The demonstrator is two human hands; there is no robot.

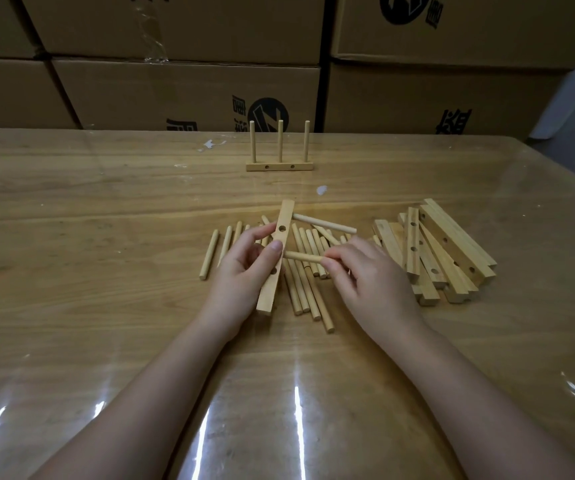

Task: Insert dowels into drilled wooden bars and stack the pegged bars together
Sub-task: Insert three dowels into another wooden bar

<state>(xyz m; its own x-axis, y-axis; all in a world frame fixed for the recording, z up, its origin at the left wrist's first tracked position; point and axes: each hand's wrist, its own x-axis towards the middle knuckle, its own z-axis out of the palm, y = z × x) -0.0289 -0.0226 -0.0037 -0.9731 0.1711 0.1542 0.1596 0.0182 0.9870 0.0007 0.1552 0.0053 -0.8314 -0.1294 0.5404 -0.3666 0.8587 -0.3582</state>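
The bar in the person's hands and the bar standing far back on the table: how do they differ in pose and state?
The held bar is lifted and tilted in the left hand; the finished bar lies flat on the table, untouched. The held bar shows two dowels, one being pressed in sideways by the right hand; the finished bar carries three upright dowels. Both are light wood, drilled with round holes.

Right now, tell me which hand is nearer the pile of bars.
Right. The right hand sits just beside the pile of bars, pinching a dowel. The left hand is farther away, across the loose dowels, holding a drilled bar.
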